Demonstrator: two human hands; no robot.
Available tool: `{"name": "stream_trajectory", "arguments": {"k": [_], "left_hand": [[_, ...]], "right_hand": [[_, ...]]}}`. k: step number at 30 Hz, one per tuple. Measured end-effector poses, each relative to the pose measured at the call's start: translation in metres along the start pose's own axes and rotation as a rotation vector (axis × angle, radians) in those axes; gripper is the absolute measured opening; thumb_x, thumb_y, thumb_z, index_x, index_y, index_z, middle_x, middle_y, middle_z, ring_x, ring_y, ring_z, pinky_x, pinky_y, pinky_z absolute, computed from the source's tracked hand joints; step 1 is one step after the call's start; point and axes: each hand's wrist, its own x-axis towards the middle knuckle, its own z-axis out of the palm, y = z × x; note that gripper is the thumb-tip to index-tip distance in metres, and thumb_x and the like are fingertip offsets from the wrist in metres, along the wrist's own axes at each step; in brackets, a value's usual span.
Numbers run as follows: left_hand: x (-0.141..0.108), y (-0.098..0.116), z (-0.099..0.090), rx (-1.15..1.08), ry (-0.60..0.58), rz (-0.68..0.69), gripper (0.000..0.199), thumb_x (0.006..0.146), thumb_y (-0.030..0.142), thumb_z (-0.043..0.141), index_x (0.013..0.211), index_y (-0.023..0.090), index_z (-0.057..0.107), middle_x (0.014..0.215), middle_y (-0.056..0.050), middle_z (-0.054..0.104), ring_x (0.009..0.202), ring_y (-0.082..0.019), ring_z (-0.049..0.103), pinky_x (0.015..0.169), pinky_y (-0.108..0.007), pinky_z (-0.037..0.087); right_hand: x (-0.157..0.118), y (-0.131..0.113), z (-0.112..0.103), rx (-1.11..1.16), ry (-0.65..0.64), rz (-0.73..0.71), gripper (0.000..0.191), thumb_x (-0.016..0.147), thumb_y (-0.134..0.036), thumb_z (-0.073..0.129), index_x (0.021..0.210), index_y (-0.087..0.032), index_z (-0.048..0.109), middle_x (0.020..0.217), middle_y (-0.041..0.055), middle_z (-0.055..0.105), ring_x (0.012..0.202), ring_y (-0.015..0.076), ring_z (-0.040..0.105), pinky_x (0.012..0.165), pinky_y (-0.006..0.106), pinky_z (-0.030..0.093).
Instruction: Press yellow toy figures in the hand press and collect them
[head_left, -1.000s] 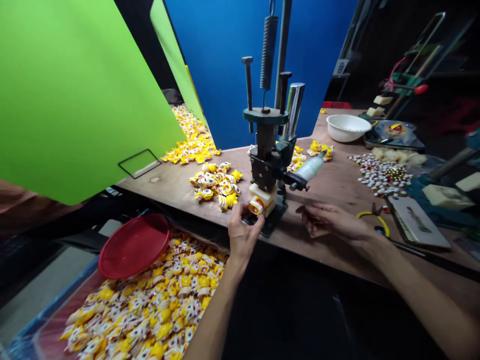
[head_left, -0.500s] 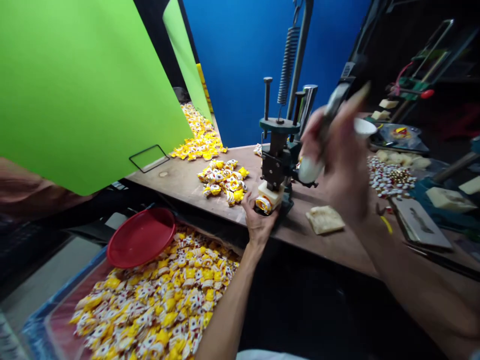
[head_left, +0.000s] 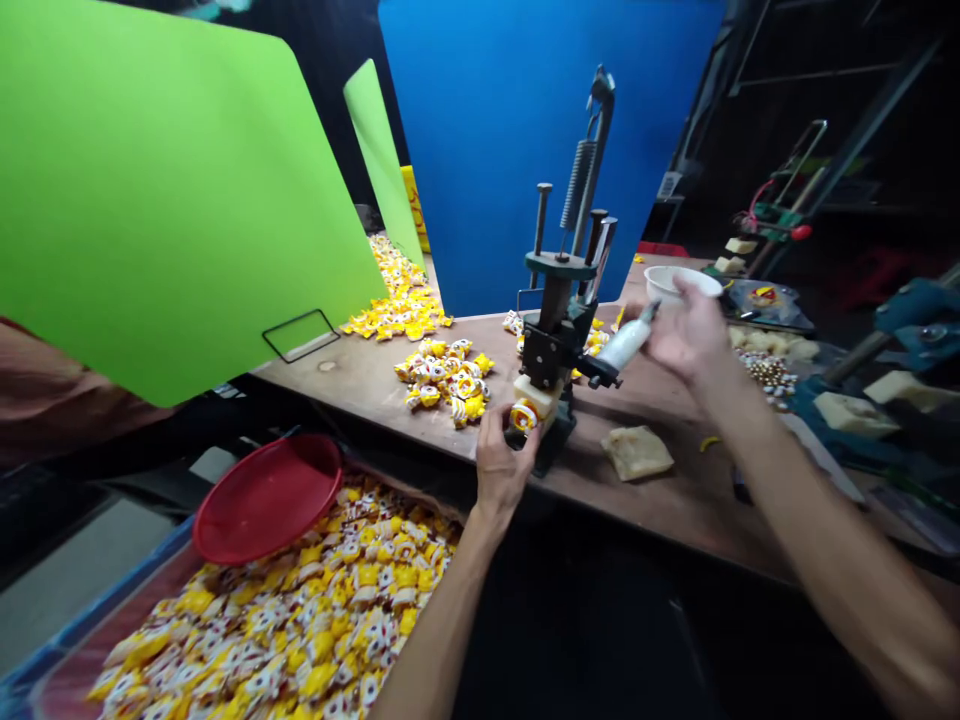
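My left hand (head_left: pixel 504 465) has its fingers on a yellow-and-white wrapped piece (head_left: pixel 523 416), which sits against a white block (head_left: pixel 534 397) at the foot of a dark green bench press (head_left: pixel 555 330). My right hand (head_left: pixel 679 335) is up at the end of a white tubular handle (head_left: pixel 626 343) that juts from the press's dark lever, its fingers curled around the tip. A flat beige pad (head_left: pixel 630 452) lies on the table below that hand, touching neither hand.
A wooden table (head_left: pixel 360 400) carries a heap of yellow wrapped pieces (head_left: pixel 442 378), a white bowl (head_left: pixel 679 283) and white beads (head_left: pixel 761 370). Below its front edge, a red plate (head_left: pixel 266 498) rests on a tray of wrapped pieces (head_left: pixel 300 610). A green panel (head_left: pixel 165 190) stands at left.
My right hand has dropped from high near the camera to the white handle. My left hand stays at the wrapped piece. The whole view has shifted slightly as my head moved.
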Motion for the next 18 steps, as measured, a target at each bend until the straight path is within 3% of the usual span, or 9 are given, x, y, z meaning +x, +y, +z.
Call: {"name": "stream_trajectory", "arguments": {"k": [3,6,9,11,13,16,18], "left_hand": [[0.011,0.014,-0.023,-0.151,0.002,-0.371,0.047,0.079,0.045,0.093,0.109,0.019,0.067,0.098,-0.008,0.076,0.087,-0.023,0.075,0.082,-0.036,0.063],[0.013,0.021,-0.049,-0.546,-0.205,-0.855,0.048,0.078,0.045,0.092,0.108,0.017,0.069,0.088,-0.008,0.077,0.074,-0.019,0.074,0.073,-0.033,0.065],[0.004,0.028,-0.066,-0.824,-0.371,-1.098,0.041,0.085,0.042,0.088,0.112,0.015,0.073,0.091,-0.010,0.080,0.074,-0.017,0.076,0.073,-0.030,0.067],[-0.004,0.034,-0.070,-0.887,-0.419,-1.151,0.038,0.087,0.040,0.087,0.113,0.016,0.075,0.093,-0.011,0.081,0.073,-0.017,0.076,0.072,-0.029,0.067],[-0.012,0.039,-0.071,-0.922,-0.460,-1.120,0.041,0.092,0.050,0.083,0.114,0.016,0.074,0.100,-0.013,0.081,0.076,-0.018,0.077,0.076,-0.031,0.068],[-0.025,0.042,-0.074,-0.875,-0.423,-0.868,0.063,0.090,0.068,0.080,0.127,0.018,0.068,0.119,-0.016,0.077,0.087,-0.022,0.080,0.088,-0.040,0.069],[-0.035,0.041,-0.076,-0.745,-0.378,-0.663,0.075,0.080,0.060,0.094,0.138,0.025,0.062,0.131,-0.013,0.073,0.093,-0.021,0.080,0.091,-0.039,0.068]], "right_hand": [[-0.029,0.061,-0.038,-0.019,0.092,0.265,0.041,0.099,-0.065,0.066,0.102,-0.024,0.070,0.099,0.0097,0.076,0.096,0.0259,0.072,0.091,0.042,0.065],[-0.086,0.105,-0.044,-0.257,0.132,0.245,0.043,0.090,-0.061,0.082,0.117,-0.028,0.074,0.118,0.0072,0.076,0.108,0.0261,0.072,0.097,0.038,0.063],[-0.129,0.117,-0.017,-0.462,-0.158,0.100,0.051,0.092,-0.056,0.085,0.135,-0.035,0.070,0.136,0.0058,0.073,0.116,0.0277,0.071,0.103,0.041,0.061],[-0.140,0.119,0.007,-0.457,-0.386,0.054,0.057,0.095,-0.053,0.084,0.147,-0.039,0.064,0.147,0.0045,0.068,0.125,0.0287,0.069,0.111,0.044,0.058],[-0.140,0.124,0.027,-0.394,-0.471,0.043,0.058,0.096,-0.050,0.083,0.150,-0.040,0.062,0.152,0.0029,0.066,0.133,0.0284,0.067,0.117,0.045,0.054],[-0.131,0.137,0.044,-0.221,-0.437,0.128,0.055,0.097,-0.050,0.082,0.147,-0.037,0.063,0.150,0.0035,0.067,0.137,0.0276,0.065,0.120,0.044,0.053],[-0.128,0.146,0.049,-0.139,-0.422,0.205,0.059,0.094,-0.054,0.084,0.146,-0.035,0.064,0.149,0.0058,0.068,0.137,0.0287,0.067,0.119,0.044,0.055]]}}
